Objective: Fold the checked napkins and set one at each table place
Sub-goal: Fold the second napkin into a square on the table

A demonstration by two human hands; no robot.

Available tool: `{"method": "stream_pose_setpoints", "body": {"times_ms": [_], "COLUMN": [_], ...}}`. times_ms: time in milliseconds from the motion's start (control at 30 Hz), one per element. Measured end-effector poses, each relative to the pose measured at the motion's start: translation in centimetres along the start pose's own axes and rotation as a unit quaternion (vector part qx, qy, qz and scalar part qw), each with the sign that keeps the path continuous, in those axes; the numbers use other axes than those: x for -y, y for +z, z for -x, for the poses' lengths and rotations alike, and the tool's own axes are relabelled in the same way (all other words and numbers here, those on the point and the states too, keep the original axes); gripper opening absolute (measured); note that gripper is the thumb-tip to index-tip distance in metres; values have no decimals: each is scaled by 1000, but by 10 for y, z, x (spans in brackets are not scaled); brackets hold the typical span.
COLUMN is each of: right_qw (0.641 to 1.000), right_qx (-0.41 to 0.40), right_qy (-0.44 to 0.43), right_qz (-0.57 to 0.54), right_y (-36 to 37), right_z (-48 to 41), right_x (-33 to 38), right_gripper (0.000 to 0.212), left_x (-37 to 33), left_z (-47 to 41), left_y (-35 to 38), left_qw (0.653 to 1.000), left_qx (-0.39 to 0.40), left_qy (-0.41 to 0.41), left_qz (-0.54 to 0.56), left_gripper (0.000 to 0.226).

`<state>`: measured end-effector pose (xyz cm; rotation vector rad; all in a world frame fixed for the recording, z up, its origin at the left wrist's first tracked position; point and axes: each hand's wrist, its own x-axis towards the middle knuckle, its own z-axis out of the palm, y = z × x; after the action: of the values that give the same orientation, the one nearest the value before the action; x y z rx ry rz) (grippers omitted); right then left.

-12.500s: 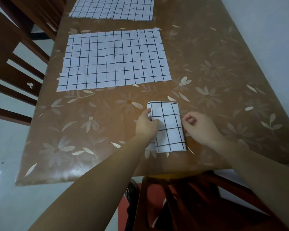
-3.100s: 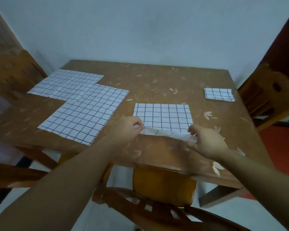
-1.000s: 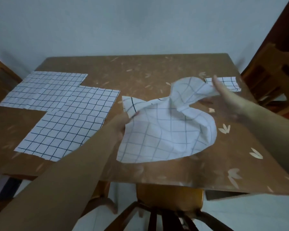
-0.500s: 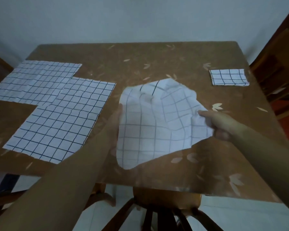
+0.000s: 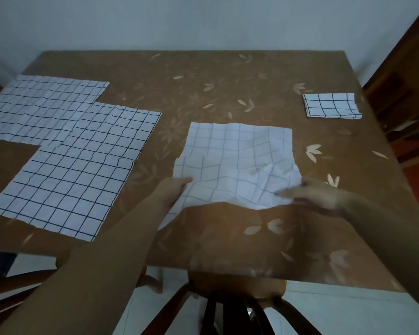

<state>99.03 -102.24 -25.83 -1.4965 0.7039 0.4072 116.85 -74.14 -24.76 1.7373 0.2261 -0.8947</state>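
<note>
A crumpled checked napkin (image 5: 237,160) lies on the brown flowered table (image 5: 203,88) in front of me, its far edge flat and its near edge lifted. My left hand (image 5: 172,192) pinches its near left corner. My right hand (image 5: 312,194) grips its near right corner. A small folded checked napkin (image 5: 330,105) rests at the far right table place. Two unfolded napkins lie flat on the left, one nearer (image 5: 75,170) overlapping one farther back (image 5: 39,110).
A wooden chair (image 5: 237,296) stands tucked under the table's near edge below my arms. Another chair (image 5: 402,97) is at the right side, and chair rails show at the lower left (image 5: 10,284). A pale wall runs behind the table.
The napkin was billowing in the air between my hands; now its far half has come down flat on the table, and both hands have drawn back to its near corners.
</note>
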Motion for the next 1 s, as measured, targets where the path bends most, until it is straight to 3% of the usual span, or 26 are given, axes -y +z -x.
{"method": "stream_pose_setpoints", "body": {"times_ms": [67,200,367,467,633,767,867,933,1000], "right_qw": [999,969,980,981,963,940,924,932,959], "right_qx": [-34,-109,-15,-4,-105,-288,-381,-362,-280], "right_qy": [-4,-44,-9,43,17,-9,-9,10,44], "right_qz": [15,-219,-200,-187,-249,-183,-44,17,7], "right_y": [2,-1,7,16,14,19,28,34,39], "right_z": [-2,-7,11,14,13,14,20,27,32], "right_x": [2,23,19,8,5,-5,-17,-28,-46], "right_gripper": [37,32,46,49,34,22,41,56,72], "left_x": [3,9,18,19,22,30,39,46,57], "left_z": [-1,0,3,5,4,9,13,15,21], "left_y": [0,-8,-16,-15,-17,-24,-26,-25,-26], "left_qw": [999,979,989,990,987,978,965,973,982], "left_qx": [-8,108,136,109,-33,-153,-153,-124,-75], "left_qy": [-8,-34,-31,-19,17,135,176,147,114], "left_qz": [46,171,57,83,159,-42,-124,-129,-129], "left_gripper": [31,37,31,29,33,34,23,25,41]}}
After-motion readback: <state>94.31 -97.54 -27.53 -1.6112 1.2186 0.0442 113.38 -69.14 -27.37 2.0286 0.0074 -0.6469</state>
